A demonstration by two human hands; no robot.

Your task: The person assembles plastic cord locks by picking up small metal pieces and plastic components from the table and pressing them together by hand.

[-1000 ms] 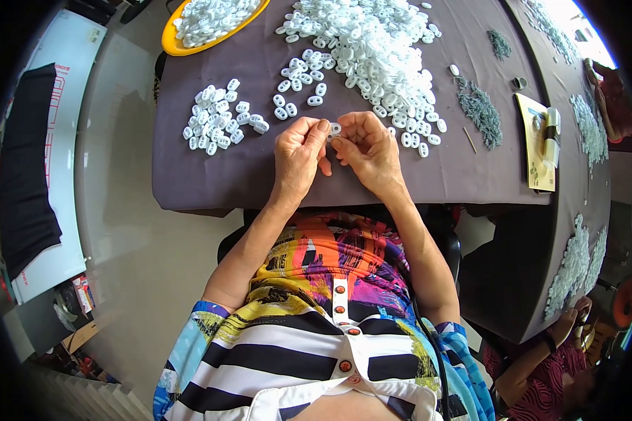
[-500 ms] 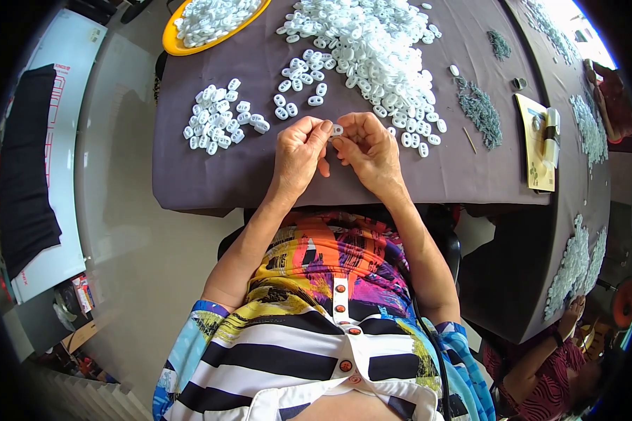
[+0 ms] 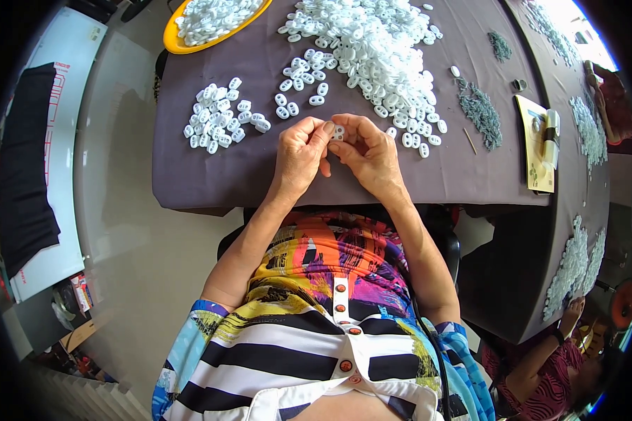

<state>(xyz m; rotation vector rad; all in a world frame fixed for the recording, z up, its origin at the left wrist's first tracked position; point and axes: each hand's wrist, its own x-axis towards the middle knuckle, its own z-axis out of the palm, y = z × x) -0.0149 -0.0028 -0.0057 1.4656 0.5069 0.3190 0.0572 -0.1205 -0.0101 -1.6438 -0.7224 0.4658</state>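
Between my two hands, above the table's near edge, is a small white oval plastic piece with holes. My left hand pinches it from the left with thumb and finger. From the right, my right hand closes its thumb and fingers on the same piece, hiding part of it. Left of my hands lies a small pile of similar white pieces. A looser cluster sits just beyond them, and a large heap spreads farther back and to the right.
A yellow oval tray of white pieces stands at the far left. On the dark tablecloth to the right are small grey-green parts, a thin stick and a yellow packet. Another person's hand rests by piles at the right.
The white piece between my fingers has turned, and its face with the holes shows more now. My right fingers have shifted slightly around it.
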